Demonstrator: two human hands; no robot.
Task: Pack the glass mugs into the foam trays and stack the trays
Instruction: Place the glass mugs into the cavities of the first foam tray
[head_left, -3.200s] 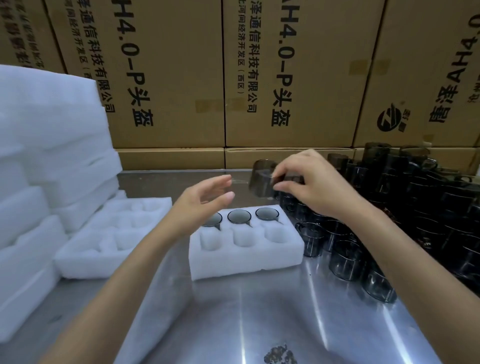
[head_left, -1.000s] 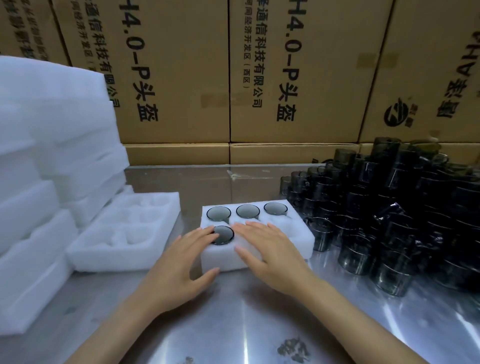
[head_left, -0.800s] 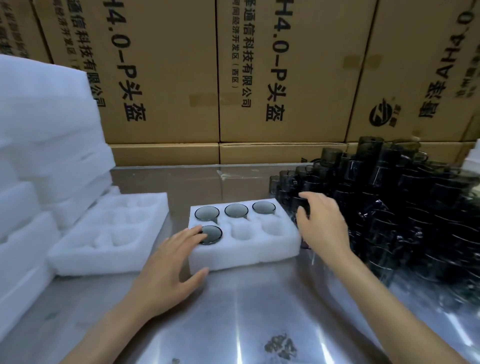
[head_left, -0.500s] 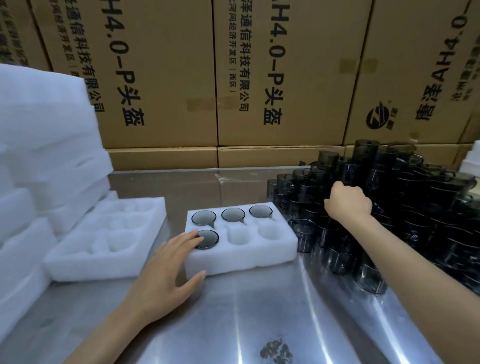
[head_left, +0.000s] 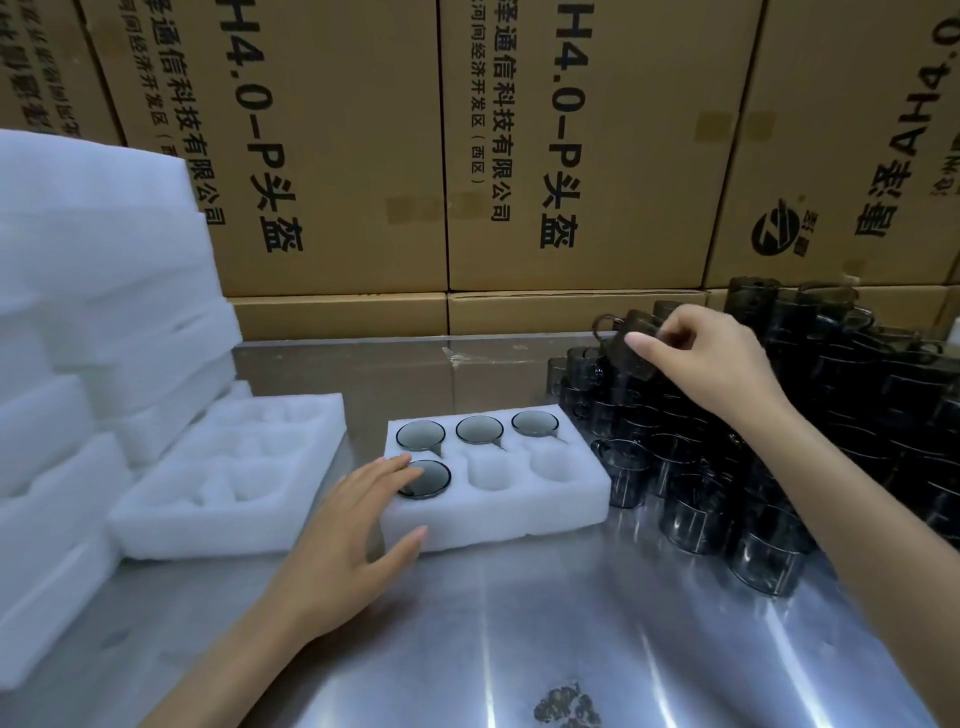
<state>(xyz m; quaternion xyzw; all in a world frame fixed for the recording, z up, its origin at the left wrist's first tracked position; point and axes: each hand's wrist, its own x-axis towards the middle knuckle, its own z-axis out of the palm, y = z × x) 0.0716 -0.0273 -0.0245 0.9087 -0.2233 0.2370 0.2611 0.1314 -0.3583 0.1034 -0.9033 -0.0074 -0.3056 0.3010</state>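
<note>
A white foam tray (head_left: 498, 512) lies mid-table with several dark glass mugs seated in it: three in the back row and one (head_left: 427, 478) at the front left. Two front pockets are bare. My left hand (head_left: 353, 540) rests flat against the tray's front-left corner, fingers straight, fingertips at the front-left mug. My right hand (head_left: 706, 364) pinches a smoky glass mug (head_left: 626, 343) and holds it in the air above the heap of glass mugs (head_left: 779, 441) at the right.
An empty foam tray (head_left: 228, 478) lies left of the filled one. Stacked foam trays (head_left: 88, 312) rise along the left edge. Cardboard boxes (head_left: 467, 156) wall off the back. The steel table (head_left: 519, 623) stretches toward me, with a dark smudge (head_left: 566, 704) near its front.
My right hand left the tray, reached into the heap at the right, and has lifted one mug out. My left hand stayed on the tray's front-left corner.
</note>
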